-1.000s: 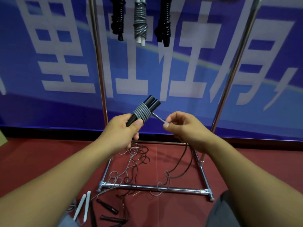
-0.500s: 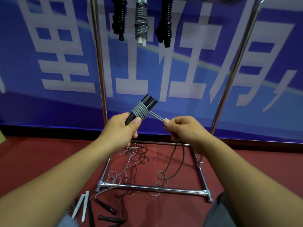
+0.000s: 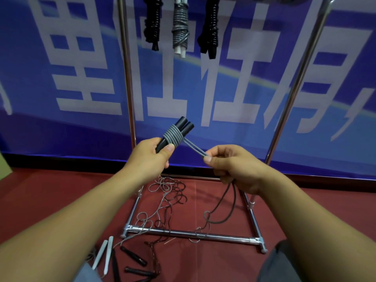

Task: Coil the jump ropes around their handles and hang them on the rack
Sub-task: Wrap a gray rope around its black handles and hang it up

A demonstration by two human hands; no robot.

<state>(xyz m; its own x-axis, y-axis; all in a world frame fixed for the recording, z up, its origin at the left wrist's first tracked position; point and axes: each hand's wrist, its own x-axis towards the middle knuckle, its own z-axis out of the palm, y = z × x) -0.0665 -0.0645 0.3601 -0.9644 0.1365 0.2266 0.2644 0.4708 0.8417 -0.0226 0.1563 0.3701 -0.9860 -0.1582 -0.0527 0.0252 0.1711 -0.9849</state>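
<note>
Jump rope handles (image 3: 179, 132) | gripped by left hand (image 3: 149, 157), tilted up-right | right hand (image 3: 230, 165) pinching doubled cord (image 3: 195, 148) just right of coil

light: even, fairly bright, soft, source not visible | shadows: faint, diffuse on the red floor (image 3: 305, 210) | glare: small highlights on the metal rack (image 3: 183, 234) bars | focus: centre fairly sharp, forearms at bottom edge soft | distortion: wide-angle, rack poles lean outward, banner (image 3: 61, 78) lettering skews toward the edges
</note>
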